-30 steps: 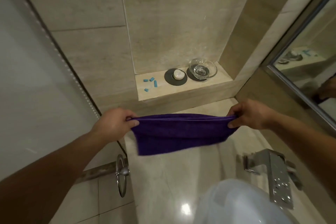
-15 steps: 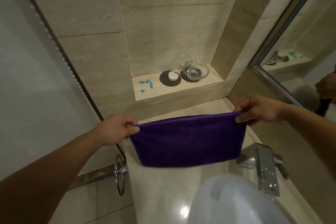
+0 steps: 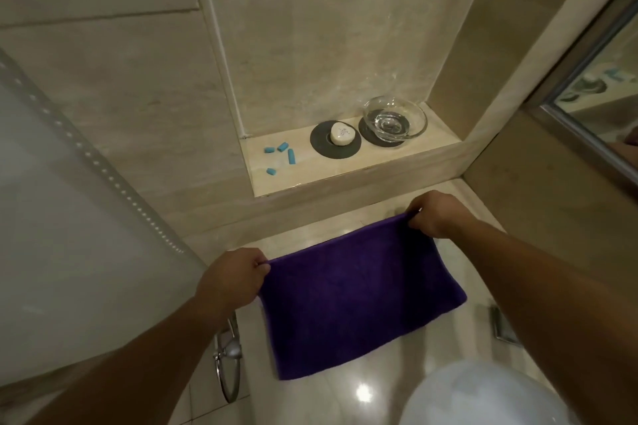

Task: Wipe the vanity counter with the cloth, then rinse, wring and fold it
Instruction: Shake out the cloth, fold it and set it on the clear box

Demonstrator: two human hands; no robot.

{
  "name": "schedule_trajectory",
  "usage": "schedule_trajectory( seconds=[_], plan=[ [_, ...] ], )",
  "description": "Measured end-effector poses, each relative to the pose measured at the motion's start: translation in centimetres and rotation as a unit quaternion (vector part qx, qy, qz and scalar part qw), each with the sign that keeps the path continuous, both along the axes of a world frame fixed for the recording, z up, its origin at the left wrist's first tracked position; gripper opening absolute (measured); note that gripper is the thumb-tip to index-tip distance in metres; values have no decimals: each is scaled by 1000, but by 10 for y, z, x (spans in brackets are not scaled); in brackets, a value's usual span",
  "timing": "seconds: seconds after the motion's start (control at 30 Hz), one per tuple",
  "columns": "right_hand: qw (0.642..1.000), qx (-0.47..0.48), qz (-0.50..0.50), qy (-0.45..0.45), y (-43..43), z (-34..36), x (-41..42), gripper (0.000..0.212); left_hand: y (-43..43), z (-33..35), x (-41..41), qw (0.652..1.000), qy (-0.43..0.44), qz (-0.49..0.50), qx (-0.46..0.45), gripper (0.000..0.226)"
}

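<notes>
left hand (image 3: 234,281), centre-left: pinches the cloth's upper-left corner | cloth (image 3: 359,300), mid-frame: hangs flat over counter (image 3: 328,404), top edge taut | right hand (image 3: 435,214), right of centre: pinches the upper-right corner | judged folding: keep corners level, lay down clear of basin (image 3: 483,393)

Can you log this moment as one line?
phase: folding, likely | left hand: pinches one top corner of purple terry cloth | right hand: pinches other top corner | cloth: stretched over glossy beige counter
</notes>
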State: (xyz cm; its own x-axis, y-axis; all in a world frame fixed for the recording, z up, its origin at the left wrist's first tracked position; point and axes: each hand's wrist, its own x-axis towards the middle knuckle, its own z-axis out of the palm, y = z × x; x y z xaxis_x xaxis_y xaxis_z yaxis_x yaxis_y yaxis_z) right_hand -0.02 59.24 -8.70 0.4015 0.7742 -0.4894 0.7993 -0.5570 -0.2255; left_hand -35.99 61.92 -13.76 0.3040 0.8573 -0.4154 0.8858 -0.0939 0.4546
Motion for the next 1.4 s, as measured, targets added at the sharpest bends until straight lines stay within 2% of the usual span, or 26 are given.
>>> schedule_trajectory(
  seconds=[0.07, 0.13, 0.2, 0.27, 0.3, 0.4, 0.47, 0.57, 0.7, 0.8, 0.93, 1.03, 1.2, 1.3, 1.4],
  plan=[
    [999, 20, -24, -15, -2, -11, -3, 43, 0, -9, -2, 1000, 4, 10, 12, 19],
    [995, 72, -34, -68, -17, -18, -11, 56, 0, -13, -1, 1000, 9, 7, 19, 19],
    [978, 173, -34, -113, -46, -18, -32, 47, -2, -14, -2, 1000, 8, 9, 13, 18],
    [961, 254, -47, -94, -83, -15, -66, 21, -5, -13, -4, 1000, 0, 23, 3, 16],
    [966, 243, -58, -59, -101, -14, -84, 15, -6, -12, -6, 999, -4, 32, -2, 16],
    [991, 118, -51, 37, -156, -22, -143, 31, -13, -8, -10, 999, -5, 39, -8, 15],
    [994, 82, -38, 60, -178, -30, -178, 36, -20, -5, -15, 999, -1, 42, -12, 15],
    [989, 53, -75, 112, -191, -41, -219, 43, -32, -4, -20, 998, 6, 54, -24, 16],
    [979, 85, -131, 128, -193, -48, -255, 50, -48, -2, -31, 998, 14, 59, -32, 16],
    [969, 114, -169, 141, -194, -52, -264, 47, -59, -2, -39, 997, 12, 66, -31, 17],
    [943, 164, -220, 188, -208, -50, -262, 52, -74, -3, -48, 996, 11, 62, -59, 18],
    [908, 194, -282, 242, -224, -43, -256, 62, -93, -3, -52, 995, 13, 45, -93, 20],
    [866, 218, -354, 279, -254, -39, -239, 66, -137, -6, -54, 988, -76, 68, -113, 15],
    [855, 222, -383, 271, -278, -34, -228, 54, -168, -13, -59, 967, -181, 99, -150, 35],
    [848, 189, -417, 267, -301, -35, -220, 37, -200, -9, -64, 961, -245, 45, -121, 36]
  ],
)
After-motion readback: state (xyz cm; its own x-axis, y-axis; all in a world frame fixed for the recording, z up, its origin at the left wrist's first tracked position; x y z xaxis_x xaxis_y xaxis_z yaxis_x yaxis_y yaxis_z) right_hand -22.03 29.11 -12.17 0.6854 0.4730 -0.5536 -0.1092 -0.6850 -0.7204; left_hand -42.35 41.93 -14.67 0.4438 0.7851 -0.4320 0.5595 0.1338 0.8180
